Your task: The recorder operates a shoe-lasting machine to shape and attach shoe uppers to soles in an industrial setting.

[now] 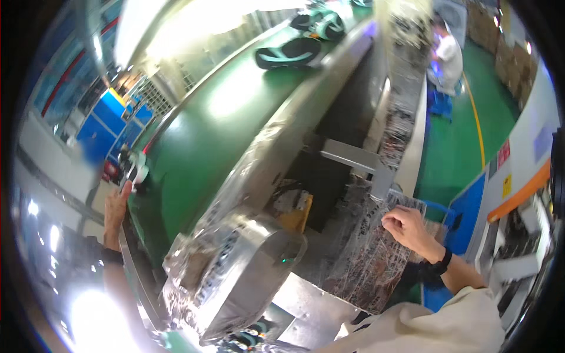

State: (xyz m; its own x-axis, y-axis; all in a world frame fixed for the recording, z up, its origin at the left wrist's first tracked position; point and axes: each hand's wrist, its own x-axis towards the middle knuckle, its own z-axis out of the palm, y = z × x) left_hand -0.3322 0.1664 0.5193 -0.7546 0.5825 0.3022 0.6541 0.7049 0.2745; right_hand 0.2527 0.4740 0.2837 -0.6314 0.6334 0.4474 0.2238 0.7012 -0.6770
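At the left side of the green conveyor belt (194,159), my left hand (116,207) reaches forward with its thumb stretched out. Just beyond the fingertips is a white and dark shoe (138,169); whether the thumb touches it is hard to tell. My right hand (408,228) is loosely curled above a board wrapped in printed plastic film (371,259), and nothing shows in its fingers. A dark band is around each wrist. Farther up the belt lie a black and mint-green shoe (288,54) and another shoe (326,26).
A film-wrapped metal housing (253,259) stands between my arms, beside a dark channel (347,106) with a metal bracket (350,156). At the far right, a person in white (448,62) sits near stacked cartons (512,65). A white and orange machine (524,182) stands on my right.
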